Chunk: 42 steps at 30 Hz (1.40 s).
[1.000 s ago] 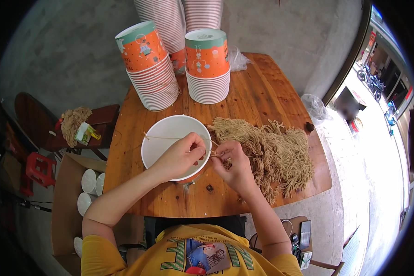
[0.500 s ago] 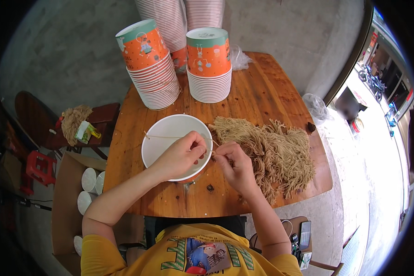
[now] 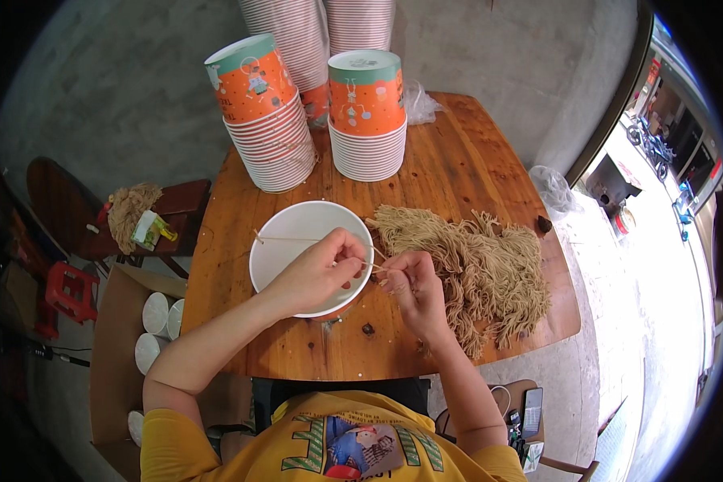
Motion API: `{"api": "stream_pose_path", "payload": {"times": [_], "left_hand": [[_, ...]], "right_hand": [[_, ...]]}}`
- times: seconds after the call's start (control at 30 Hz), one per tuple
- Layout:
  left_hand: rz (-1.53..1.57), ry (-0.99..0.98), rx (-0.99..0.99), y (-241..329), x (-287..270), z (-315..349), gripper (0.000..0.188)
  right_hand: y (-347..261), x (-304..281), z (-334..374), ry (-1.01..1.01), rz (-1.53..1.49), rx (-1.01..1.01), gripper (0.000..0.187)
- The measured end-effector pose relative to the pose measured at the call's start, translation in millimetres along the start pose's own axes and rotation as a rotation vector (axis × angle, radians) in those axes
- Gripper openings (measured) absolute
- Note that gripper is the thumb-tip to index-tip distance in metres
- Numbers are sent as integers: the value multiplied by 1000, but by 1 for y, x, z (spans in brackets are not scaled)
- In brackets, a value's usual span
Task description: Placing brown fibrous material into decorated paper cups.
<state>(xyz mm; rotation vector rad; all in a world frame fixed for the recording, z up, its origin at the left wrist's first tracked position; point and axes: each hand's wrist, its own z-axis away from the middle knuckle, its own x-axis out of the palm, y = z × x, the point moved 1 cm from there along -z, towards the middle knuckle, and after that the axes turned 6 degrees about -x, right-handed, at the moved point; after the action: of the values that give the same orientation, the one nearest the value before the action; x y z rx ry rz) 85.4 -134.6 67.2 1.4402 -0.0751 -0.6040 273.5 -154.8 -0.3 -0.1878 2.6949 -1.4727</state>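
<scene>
A white-lined paper bucket (image 3: 285,261) with an orange outside stands upright on the wooden table (image 3: 241,337). A thin beige cord (image 3: 287,238) runs from the bucket's left rim across the opening to its right side. My left hand (image 3: 317,269) is over the bucket's mouth, its fingers closed in a pinch on the cord. Just outside the right rim, my right hand (image 3: 416,293) pinches the cord near its end; the fingertips partly hide it. Beside that hand lies a heap of beige cords (image 3: 490,277).
Two stacks of upside-down paper buckets (image 3: 281,153) (image 3: 368,153) stand at the table's far side, with taller stacks behind. A cardboard box (image 3: 116,345) holding white round pieces sits on the floor at left. A red stool (image 3: 71,293) is beyond it.
My right hand has shifted slightly, its fingers curling more around the cord by the rim. My left hand and the bucket stay nearly in place.
</scene>
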Motion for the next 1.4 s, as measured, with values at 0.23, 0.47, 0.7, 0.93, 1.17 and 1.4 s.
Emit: {"api": "stream_pose_path", "payload": {"times": [0.23,0.47,0.7,0.93,1.17,1.4], "left_hand": [[-93,-28,79,5,5,4,15],[-223,44,111,7,7,9,10],[-411,156,295,14,8,13,8],[-498,177,334,18,7,15,6],[-427,245,290,15,-6,19,10],[-638,4,106,17,-12,59,23]], "right_hand": [[-2,0,0,-14,60,15,15],[-24,6,-10,-65,288,-96,22],[-27,5,-11,-31,467,-193,19],[-30,7,-12,-65,659,-330,20],[-39,-2,-22,-150,647,-352,21],[-58,-11,-54,-241,771,-483,19]]}}
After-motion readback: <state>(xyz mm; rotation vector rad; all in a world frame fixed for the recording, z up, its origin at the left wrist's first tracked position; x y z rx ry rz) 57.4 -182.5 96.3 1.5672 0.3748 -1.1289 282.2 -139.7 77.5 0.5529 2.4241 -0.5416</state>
